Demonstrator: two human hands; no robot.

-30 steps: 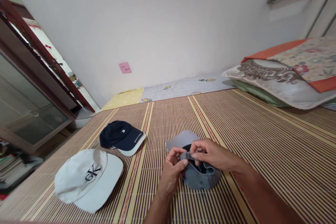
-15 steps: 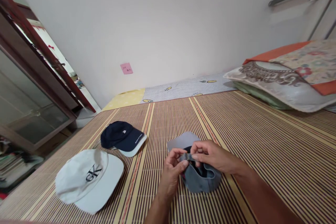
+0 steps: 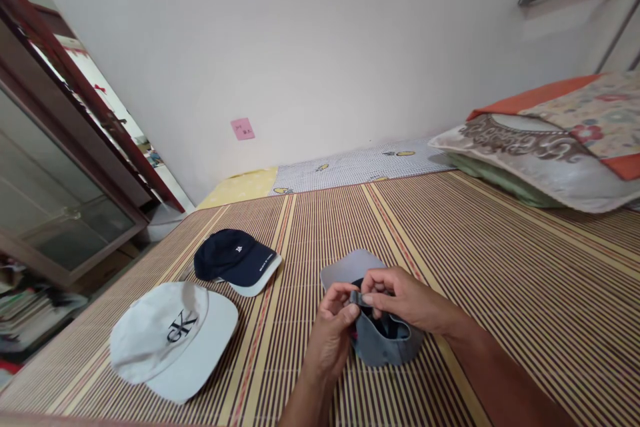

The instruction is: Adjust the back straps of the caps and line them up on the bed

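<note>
Here, left hand (image 3: 330, 328) and right hand (image 3: 409, 300) in narrow grip on the strap (image 3: 357, 298), gray cap (image 3: 386, 349) beneath.

- Soft, diffuse light fell on the wall (image 3: 340, 47), palest around its middle and greyer toward the upper right.
- The doorway gap (image 3: 100, 83) at left glared nearly white beside dim, dark woodwork (image 3: 150, 177).
- Shadow deepened inside the grey cap (image 3: 387, 349); fainter shading crossed the white cap (image 3: 150, 333).
- Wide-angle distortion stretched the pillow (image 3: 540, 153) and tilted the door frame.
- Blur softened the stacked items (image 3: 30, 310) at lower left.
- Writing on the pink note (image 3: 243, 129) was too small to read.
</note>
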